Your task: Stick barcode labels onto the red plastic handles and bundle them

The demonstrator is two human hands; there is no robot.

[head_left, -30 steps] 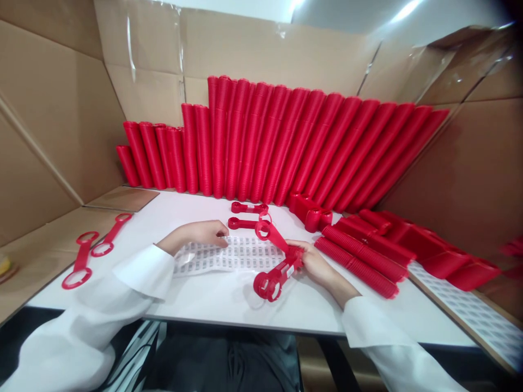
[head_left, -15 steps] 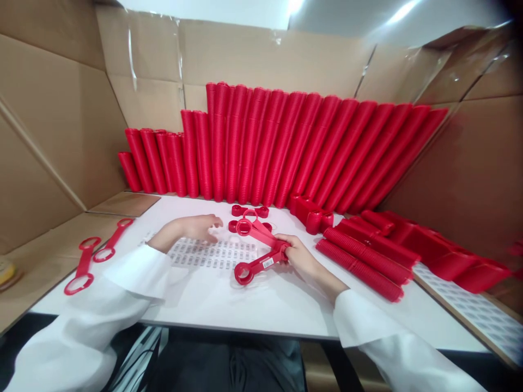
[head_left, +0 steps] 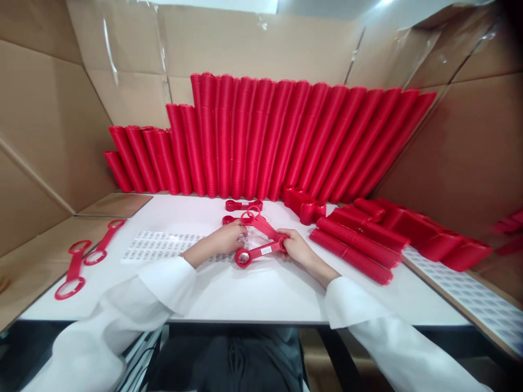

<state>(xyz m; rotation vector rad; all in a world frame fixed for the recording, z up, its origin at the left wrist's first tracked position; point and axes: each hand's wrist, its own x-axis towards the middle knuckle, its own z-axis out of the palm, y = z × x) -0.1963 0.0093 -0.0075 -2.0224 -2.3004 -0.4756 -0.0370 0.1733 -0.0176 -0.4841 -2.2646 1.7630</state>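
My right hand (head_left: 297,247) grips the end of several red plastic double-ring pieces that fan out to the left. The lower red piece (head_left: 260,251) bears a small white label on its bar. The upper red pieces (head_left: 265,226) slant up and left to their rings. My left hand (head_left: 231,237) is closed at those upper rings, its fingertips partly hidden. Beneath my left forearm lies a white sheet of small printed labels (head_left: 153,246). Just behind my hands is a labelled red piece (head_left: 244,205), with another (head_left: 229,220) partly covered.
Tall stacks of red pieces (head_left: 245,136) lean along the cardboard wall (head_left: 229,38). More stacks lie on the right (head_left: 355,250), beside a long printed label sheet (head_left: 469,288). Two loose red pieces (head_left: 75,267) rest at the table's left edge.
My left hand has moved right from above the label sheet to the rings of the held red pieces, and its fingers have closed. My right hand keeps its grip. The view has shifted slightly.
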